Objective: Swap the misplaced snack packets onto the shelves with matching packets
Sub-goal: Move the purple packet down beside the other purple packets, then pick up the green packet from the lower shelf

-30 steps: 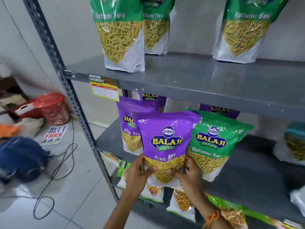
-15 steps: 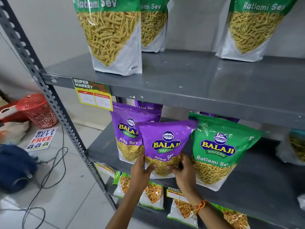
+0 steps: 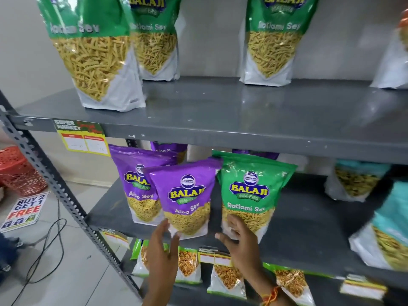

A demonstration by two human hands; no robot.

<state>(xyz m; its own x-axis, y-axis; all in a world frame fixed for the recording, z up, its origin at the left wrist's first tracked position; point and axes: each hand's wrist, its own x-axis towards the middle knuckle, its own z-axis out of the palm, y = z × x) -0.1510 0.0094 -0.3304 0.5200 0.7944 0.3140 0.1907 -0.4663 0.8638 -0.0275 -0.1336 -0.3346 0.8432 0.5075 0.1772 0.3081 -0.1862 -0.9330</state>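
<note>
A purple Aloo Sev packet stands on the middle shelf, leaning slightly, in front of another purple Aloo Sev packet. Right beside it stands a green Ratlami Sev packet. My left hand is open just below the front purple packet's lower left corner, fingers apart. My right hand is open, its fingers resting against the bottom of the green packet. Several green Ratlami Sev packets stand on the top shelf.
Teal packets sit at the right of the middle shelf. Small snack packets line the lower shelf. A slotted steel upright frames the left side. On the floor lie a red basket, a promo sign and a black cable.
Both hands have let go of the purple Aloo Sev packet, which now stands on the middle shelf. My right hand has shifted right to the green packet's base.
</note>
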